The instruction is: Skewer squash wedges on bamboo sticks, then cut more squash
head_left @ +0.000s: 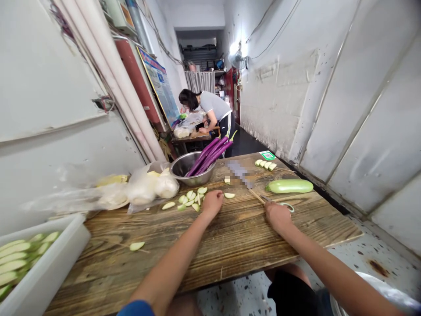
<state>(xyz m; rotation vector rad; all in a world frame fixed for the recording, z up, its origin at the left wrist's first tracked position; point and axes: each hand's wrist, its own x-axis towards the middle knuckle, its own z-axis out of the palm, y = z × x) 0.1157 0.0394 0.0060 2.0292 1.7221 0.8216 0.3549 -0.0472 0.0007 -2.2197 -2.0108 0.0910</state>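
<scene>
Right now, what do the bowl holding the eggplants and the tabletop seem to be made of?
Bowl: metal, probably stainless steel, smooth with a grey shine. Tabletop: wood, its brown surface streaked with dark grain; whether it is varnished is unclear.

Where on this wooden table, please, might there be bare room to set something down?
Bare wood lies between the left forearm and the right forearm, and before the right end of the green gourd. It is crowded by the metal bowl, where slices cluster.

Eggplants [210, 156] purple w/ green stems; bowl [192, 177] silver; tabletop [243, 228] brown, dk grain streaks; crate [62, 259] white.
</scene>
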